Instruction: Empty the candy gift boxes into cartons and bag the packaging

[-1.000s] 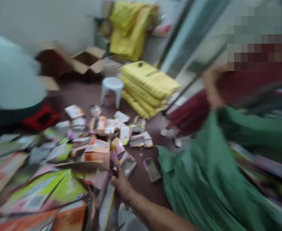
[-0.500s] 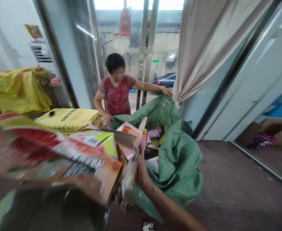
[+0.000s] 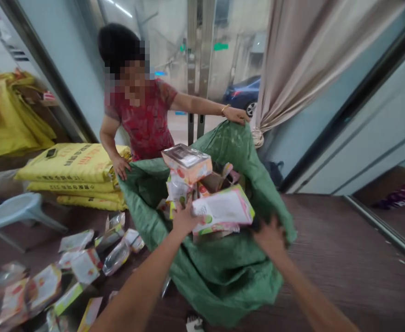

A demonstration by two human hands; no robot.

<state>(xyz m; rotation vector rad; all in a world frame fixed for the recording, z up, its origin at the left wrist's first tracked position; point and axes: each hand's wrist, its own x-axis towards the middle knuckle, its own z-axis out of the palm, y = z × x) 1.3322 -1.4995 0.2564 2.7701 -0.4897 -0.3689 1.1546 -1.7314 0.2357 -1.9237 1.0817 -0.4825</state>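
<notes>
The bundle of flattened packaging cartons (image 3: 202,193) sits over the mouth of the green sack (image 3: 223,272), at about 12 o'clock from the person's hands. By the look of it, it is light but awkward: thin card and clear plastic windows, springy, slippery against each other and apt to fan apart, so it is best gripped from underneath at the bunched lower edges, not by the loose top box.

The left hand (image 3: 184,219) reaches up from 7 o'clock, fingers clenched on the bundle's lower edge. The right hand (image 3: 270,237) comes from 5 o'clock to the sack's rim beside the cartons; blur hides whether its fingers grip anything.

At 12 o'clock a co-worker's hands (image 3: 237,114) hold the sack open. More cartons litter the floor (image 3: 326,276) at 9 o'clock, near a stool (image 3: 12,210) and stacked yellow bags (image 3: 71,168).
</notes>
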